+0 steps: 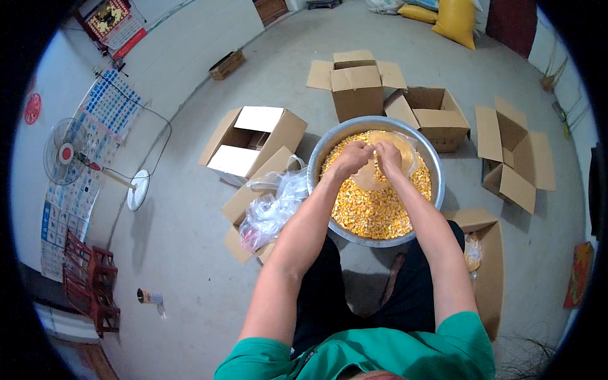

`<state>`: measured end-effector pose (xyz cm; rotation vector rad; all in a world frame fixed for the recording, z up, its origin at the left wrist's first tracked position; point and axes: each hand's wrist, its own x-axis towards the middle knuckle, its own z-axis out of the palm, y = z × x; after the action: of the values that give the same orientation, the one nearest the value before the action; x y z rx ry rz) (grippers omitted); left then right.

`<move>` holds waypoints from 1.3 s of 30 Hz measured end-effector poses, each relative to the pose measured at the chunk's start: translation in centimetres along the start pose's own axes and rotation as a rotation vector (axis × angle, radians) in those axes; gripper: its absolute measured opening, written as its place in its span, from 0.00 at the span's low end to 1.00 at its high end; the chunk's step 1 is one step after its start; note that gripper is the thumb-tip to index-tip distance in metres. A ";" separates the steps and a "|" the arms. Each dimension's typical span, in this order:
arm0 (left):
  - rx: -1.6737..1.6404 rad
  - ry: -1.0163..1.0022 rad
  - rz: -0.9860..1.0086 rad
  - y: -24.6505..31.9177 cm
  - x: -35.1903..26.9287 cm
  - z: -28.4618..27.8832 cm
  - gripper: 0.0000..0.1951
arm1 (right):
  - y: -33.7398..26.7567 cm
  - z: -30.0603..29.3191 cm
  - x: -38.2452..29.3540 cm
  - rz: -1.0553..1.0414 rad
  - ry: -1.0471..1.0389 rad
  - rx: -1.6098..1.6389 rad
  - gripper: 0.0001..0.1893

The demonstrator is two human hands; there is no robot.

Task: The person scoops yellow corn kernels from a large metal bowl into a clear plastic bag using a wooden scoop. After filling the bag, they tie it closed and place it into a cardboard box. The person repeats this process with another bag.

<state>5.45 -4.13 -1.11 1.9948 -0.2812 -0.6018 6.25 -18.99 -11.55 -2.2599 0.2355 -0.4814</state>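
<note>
A wide metal basin [439, 190] heaped with loose yellow corn kernels [373, 213] stands in front of me, between and beyond my knees. Over the kernels, my left hand [355, 156] and my right hand [388, 155] are close together, their fingers pinching a translucent plastic bag [409, 145]. The bag spreads out over the corn on both sides of my hands and looks tan where it lies across the kernels. My fingers hide the part they grip. Whether the bag contains any corn, I cannot tell.
Crumpled clear plastic bags [273, 209] fill an open carton left of the basin. Open cardboard boxes [358, 90] ring its far side. Right of my leg, another carton [489, 285] holds a bag of corn [472, 254]. A standing fan [137, 190] is at the left wall.
</note>
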 end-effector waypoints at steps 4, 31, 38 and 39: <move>-0.003 -0.019 0.006 -0.3 0.2 -0.1 0.17 | -0.9 -0.9 -0.5 0.004 0.064 0.028 0.20; -0.032 0.005 0.005 -0.5 -0.4 -0.9 0.17 | -0.1 -9.0 -11.1 -0.261 -0.387 -0.413 0.17; -0.009 -0.005 -0.007 0.0 -0.3 -0.5 0.18 | 0.6 -7.3 -12.2 -0.095 -0.397 -0.505 0.22; -0.007 0.002 0.003 0.1 -0.2 -0.5 0.18 | 1.1 -6.9 -12.1 -0.104 -0.399 -0.512 0.22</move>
<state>5.50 -3.70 -0.81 1.9882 -0.2803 -0.5983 -7.66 -20.53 -11.40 -2.8183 0.0351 -0.0060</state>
